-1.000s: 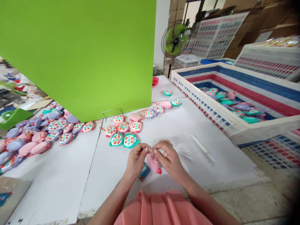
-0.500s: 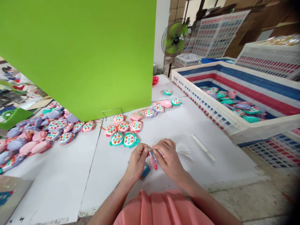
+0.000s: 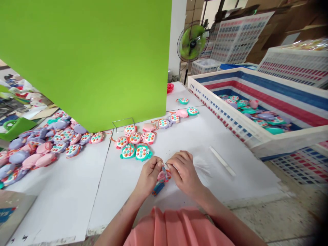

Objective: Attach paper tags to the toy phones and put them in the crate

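Around the lower centre of the frame, a slender grey-blue piece (image 3: 164, 173) is pinched at its upper end by the left hand (image 3: 149, 173), between thumb and finger. The right hand (image 3: 182, 169) is held just beside it; whether anything is gripped there cannot be told. Below the fingertips, a pink toy (image 3: 161, 176) is partly hidden, near a blue object (image 3: 158, 189). Fine two-handed work over the toy is judged to be in hand; for the next move, a light, steady pinch is called for.
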The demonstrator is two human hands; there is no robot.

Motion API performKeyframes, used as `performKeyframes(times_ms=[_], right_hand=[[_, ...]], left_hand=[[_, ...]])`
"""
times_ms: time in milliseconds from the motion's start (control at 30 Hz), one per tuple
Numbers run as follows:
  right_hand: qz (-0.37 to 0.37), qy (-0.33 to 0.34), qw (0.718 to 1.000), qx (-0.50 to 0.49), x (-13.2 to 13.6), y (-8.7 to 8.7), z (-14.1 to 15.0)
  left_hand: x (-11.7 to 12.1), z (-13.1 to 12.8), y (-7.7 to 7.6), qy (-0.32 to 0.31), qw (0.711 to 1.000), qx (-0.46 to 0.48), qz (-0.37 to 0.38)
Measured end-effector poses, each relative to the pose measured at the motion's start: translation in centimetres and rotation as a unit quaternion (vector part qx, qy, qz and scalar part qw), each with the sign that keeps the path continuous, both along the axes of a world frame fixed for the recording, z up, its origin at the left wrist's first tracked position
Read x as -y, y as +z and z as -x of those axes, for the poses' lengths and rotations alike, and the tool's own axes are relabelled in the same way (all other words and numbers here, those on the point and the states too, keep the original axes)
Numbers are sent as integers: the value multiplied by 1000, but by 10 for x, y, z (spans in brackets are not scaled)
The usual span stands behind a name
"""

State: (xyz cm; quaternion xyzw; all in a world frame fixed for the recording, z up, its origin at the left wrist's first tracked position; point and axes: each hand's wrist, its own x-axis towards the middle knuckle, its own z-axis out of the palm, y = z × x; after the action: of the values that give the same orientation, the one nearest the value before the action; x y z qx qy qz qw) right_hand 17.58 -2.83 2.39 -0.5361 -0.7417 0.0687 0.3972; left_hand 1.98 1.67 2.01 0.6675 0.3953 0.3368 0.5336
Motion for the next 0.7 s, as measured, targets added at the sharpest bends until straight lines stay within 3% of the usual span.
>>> performKeyframes(times_ms=[700], right_hand=[[-15,-13,998,57,4,3,2]], left_hand=[[4,0,6,4,1000,-23,-5]])
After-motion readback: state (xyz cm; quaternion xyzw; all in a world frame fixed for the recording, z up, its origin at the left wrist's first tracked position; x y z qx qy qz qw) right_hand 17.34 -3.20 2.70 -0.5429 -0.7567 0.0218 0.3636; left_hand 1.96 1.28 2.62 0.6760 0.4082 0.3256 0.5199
